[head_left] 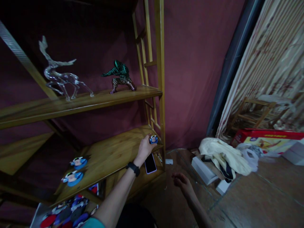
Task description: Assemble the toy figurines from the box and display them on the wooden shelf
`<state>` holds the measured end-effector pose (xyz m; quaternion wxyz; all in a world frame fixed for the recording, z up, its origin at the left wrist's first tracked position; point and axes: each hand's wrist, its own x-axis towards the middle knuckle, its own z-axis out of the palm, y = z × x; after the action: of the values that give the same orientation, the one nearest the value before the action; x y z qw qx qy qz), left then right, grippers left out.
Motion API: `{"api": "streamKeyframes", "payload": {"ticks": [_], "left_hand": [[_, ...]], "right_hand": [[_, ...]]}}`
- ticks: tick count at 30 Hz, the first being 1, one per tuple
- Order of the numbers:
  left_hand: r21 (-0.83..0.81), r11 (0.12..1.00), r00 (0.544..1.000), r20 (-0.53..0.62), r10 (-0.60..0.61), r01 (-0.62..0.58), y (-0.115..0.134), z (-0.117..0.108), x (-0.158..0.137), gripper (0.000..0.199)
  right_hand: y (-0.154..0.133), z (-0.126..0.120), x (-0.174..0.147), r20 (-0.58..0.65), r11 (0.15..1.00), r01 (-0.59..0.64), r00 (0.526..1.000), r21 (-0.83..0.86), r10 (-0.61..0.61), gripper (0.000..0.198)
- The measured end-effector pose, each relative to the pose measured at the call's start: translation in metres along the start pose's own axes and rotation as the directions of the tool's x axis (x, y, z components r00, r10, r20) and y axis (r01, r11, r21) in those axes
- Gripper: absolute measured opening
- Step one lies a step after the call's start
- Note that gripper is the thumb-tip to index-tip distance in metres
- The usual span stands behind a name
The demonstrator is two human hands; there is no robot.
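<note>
My left hand [145,147], with a black band on its wrist, grips a small blue-and-white figurine [153,139] at the right end of the wooden middle shelf [114,152]. Whether the figurine's base touches the board, I cannot tell. Two similar figurines on round blue bases, a rear one [79,162] and a front one [73,178], stand at the left of this shelf. Away from the shelf, over the floor, my right hand [182,185] hangs with loosely bent fingers and nothing in it.
Above stand a clear deer figure [64,77] and a dark crouching figure [121,76]. A phone [150,164] lies lower down. A box of colourful round-based pieces [68,212] sits at lower left. Right, white boxes [204,170], cream cloth [223,155] and a red box [268,141] occupy the floor.
</note>
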<state>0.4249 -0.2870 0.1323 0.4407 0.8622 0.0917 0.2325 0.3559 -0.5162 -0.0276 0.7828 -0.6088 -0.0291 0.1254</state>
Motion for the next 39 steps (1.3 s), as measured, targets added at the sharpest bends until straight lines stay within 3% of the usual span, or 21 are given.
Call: {"api": "streamKeyframes", "payload": {"ticks": [11, 20, 33, 39], "left_hand": [[-0.168, 0.984, 0.999, 0.014, -0.05, 0.052, 0.004, -0.008, 0.0, 0.06], [0.131, 0.991, 0.996, 0.09, -0.03, 0.018, 0.001, -0.014, -0.003, 0.065], [-0.012, 0.999, 0.997, 0.075, -0.034, 0.035, -0.01, -0.009, -0.002, 0.06], [0.008, 0.999, 0.999, 0.04, -0.034, 0.033, -0.01, -0.005, -0.002, 0.058]], "right_hand": [[0.009, 0.012, -0.008, 0.043, 0.993, 0.0, 0.999, -0.114, 0.005, 0.023], [0.012, 0.01, -0.009, 0.103, 0.951, 0.105, 0.992, -0.29, -0.078, 0.026], [0.016, 0.012, -0.017, 0.188, 0.913, 0.165, 0.977, -0.373, -0.1, 0.025], [0.019, 0.011, -0.021, 0.199, 0.895, 0.183, 0.974, -0.406, -0.109, 0.026]]}}
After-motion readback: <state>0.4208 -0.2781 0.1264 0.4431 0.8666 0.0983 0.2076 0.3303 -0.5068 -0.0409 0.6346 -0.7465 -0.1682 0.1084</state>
